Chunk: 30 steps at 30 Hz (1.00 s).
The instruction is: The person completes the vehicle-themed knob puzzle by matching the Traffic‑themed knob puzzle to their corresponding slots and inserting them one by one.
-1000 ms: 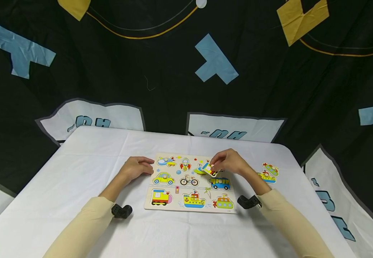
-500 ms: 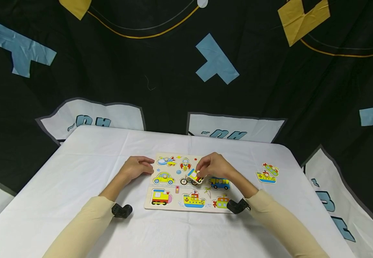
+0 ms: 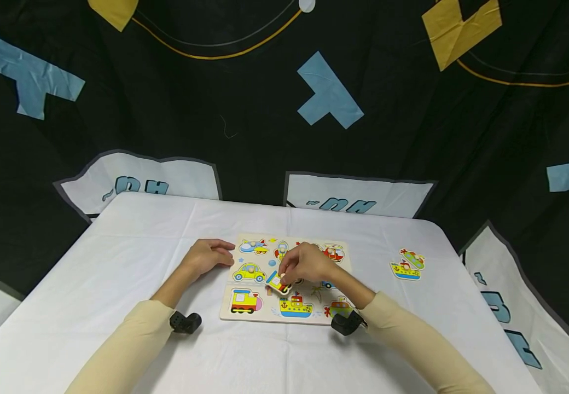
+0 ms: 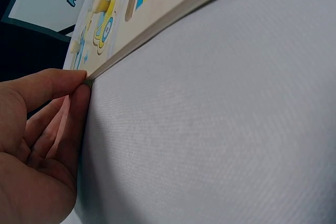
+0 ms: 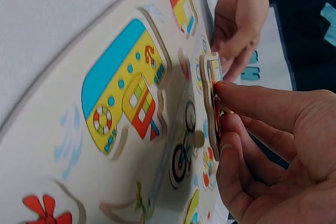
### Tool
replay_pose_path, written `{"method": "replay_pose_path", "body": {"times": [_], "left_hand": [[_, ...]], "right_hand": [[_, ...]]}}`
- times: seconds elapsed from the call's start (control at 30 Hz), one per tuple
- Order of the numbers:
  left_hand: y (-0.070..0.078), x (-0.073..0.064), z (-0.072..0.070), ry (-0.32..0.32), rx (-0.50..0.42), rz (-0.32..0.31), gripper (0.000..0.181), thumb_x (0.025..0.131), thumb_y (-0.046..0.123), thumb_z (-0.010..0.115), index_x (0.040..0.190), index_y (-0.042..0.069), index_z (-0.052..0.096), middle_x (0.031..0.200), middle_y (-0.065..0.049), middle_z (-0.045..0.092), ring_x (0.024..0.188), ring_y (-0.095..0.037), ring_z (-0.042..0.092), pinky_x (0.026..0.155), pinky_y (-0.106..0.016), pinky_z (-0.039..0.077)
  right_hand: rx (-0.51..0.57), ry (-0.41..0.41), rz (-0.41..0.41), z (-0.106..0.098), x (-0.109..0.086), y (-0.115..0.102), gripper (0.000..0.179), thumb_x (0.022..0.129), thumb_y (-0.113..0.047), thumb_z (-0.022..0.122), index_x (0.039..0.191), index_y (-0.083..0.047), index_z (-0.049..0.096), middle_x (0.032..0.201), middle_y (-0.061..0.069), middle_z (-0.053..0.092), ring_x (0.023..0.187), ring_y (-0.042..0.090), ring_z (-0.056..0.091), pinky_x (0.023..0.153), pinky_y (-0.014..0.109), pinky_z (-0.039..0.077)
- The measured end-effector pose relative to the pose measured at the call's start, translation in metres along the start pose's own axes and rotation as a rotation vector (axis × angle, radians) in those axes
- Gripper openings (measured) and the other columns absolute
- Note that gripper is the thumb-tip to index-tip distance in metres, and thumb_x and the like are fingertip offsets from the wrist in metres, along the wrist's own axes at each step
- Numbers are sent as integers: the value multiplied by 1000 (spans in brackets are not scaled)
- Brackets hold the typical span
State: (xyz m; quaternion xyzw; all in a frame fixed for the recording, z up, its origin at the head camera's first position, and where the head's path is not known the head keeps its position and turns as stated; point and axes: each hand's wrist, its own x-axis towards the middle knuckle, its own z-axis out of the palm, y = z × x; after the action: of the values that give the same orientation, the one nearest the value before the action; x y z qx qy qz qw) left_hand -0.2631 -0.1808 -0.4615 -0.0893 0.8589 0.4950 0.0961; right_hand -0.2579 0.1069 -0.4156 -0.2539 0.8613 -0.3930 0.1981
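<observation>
In the head view a wooden vehicle puzzle board [image 3: 225, 306] lies on the table. My right hand [image 3: 306, 264] pinches a train puzzle piece [image 3: 274, 282] above the board's middle. The piece is tilted, and in the right wrist view it stands edge-on in front of the thumb and fingers [image 5: 257, 100]. The train recess [image 3: 245, 301] shows at the board's near left, the ship recess [image 5: 126, 85] beside it. My left hand [image 3: 208, 255] grips the board's left edge between thumb and finger, seen closely in the left wrist view. The right hand partly covers the bicycle and bus pieces.
A ship piece [image 3: 405, 271] and a submarine piece [image 3: 413, 258] lie overlapping on the white tablecloth [image 3: 166, 350], right of the board. Knobbed car [image 3: 249, 272] and plane pieces [image 3: 254, 247] sit in the board. A black curtain [image 3: 245, 120] hangs behind the table.
My right hand has carried the train piece left and nearer across the board, uncovering the helicopter at the far right. The left hand has stayed at the board's left edge.
</observation>
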Motion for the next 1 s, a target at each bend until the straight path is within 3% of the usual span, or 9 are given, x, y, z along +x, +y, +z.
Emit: {"method": "replay_pose_path", "body": {"times": [0.33, 1.0], "left_hand": [[1, -1, -1, 1, -4, 4, 43, 83, 14, 79, 125, 9, 70, 85, -3, 73, 79, -16, 65, 81, -29, 49], [0, 0, -1, -4, -36, 11, 44, 83, 11, 80, 125, 7, 70, 84, -3, 74, 77, -15, 66, 76, -25, 52]], "right_hand": [[-2, -23, -40, 16, 5, -2, 12, 76, -8, 86, 83, -9, 76, 68, 0, 71, 62, 7, 58, 60, 23, 41], [-9, -69, -5, 31, 7, -3, 11, 79, -9, 85, 86, -9, 77, 69, 0, 71, 63, 10, 58, 62, 24, 43]]}}
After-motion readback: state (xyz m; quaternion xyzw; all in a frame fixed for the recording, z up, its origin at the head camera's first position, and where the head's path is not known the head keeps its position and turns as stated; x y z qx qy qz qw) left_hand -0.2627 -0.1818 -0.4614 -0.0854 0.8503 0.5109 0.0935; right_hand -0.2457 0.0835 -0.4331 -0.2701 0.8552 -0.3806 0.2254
